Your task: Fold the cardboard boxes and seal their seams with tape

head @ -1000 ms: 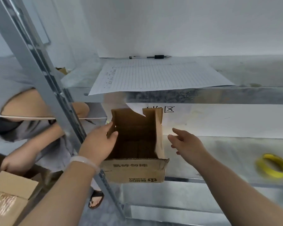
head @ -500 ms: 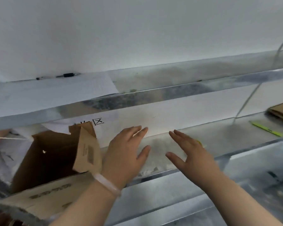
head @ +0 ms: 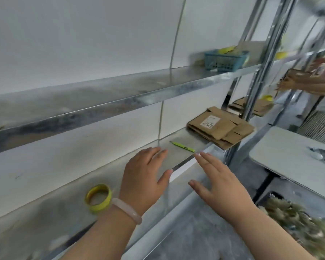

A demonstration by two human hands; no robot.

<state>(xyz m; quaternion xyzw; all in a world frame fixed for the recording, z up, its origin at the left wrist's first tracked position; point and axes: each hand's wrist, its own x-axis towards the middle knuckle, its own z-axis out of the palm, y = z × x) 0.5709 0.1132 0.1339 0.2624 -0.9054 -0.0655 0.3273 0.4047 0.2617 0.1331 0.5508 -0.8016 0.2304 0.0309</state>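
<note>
A stack of flat, unfolded cardboard boxes (head: 220,126) lies at the right end of the metal shelf (head: 178,147), beyond both hands. My left hand (head: 144,175) hovers over the shelf with straight fingers and holds nothing. My right hand (head: 217,177) is stretched out beside it past the shelf's front edge, fingers spread, also holding nothing. A yellow tape roll (head: 98,198) lies on the shelf just left of my left wrist. A green utility knife (head: 182,146) lies on the shelf between my hands and the cardboard stack.
An upper metal shelf (head: 120,94) carries a blue basket (head: 225,60) at the right. Upright metal posts (head: 259,72) stand beside the cardboard. More flat cardboard (head: 251,106) lies behind the posts. A white table (head: 289,152) stands to the right, and another person's hand (head: 306,81) holds cardboard at far right.
The view has swung right along the shelf. The open box my left hand held a second ago is out of view. Both hands have moved right, toward the flat cardboard stack.
</note>
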